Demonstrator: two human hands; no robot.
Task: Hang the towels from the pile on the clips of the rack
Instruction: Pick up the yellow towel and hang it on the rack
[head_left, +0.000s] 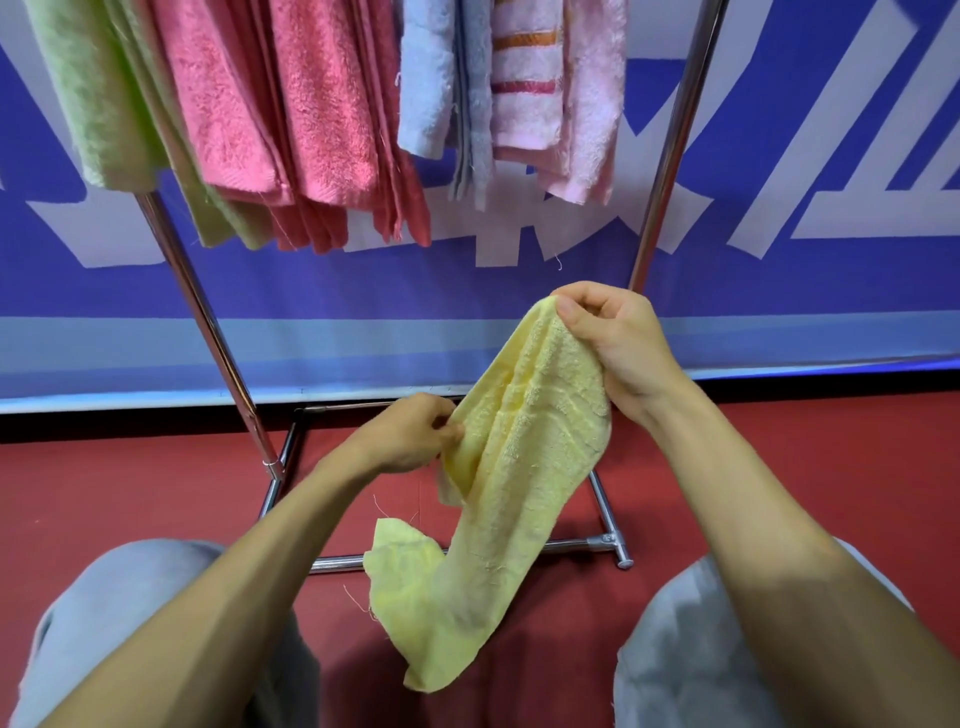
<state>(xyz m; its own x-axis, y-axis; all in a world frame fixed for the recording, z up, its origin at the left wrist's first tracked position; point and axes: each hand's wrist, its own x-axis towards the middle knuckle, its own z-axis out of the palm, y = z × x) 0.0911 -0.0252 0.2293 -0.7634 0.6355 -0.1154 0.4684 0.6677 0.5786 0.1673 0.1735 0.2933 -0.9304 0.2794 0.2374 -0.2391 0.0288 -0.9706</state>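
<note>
Scene: We look down from a head camera at the rack, a chrome frame on a red floor in front of a blue banner.
Towel in hand: The yellow towel hangs bunched lengthwise between our hands, below the hung row, its loose end drooping between our knees.
Right hand: Our right hand pinches the towel's top end between thumb and curled fingers, near the rack's right upright.
Left hand: Our left hand pinches the towel's left edge lower down, fingers closed on the cloth.
Already hung: A green towel, several coral towels, a pale blue towel, a grey towel and a striped pink towel dangle from above.
Out of view: We can see neither the clips nor the pile.
Step in hand: We judge we are sorting out this towel's edge before clipping it.
Next move: It likely calls for working the left hand along to a free corner, pulling the top edge flat, then lifting it to an empty clip, perhaps right of the striped towel.
</note>
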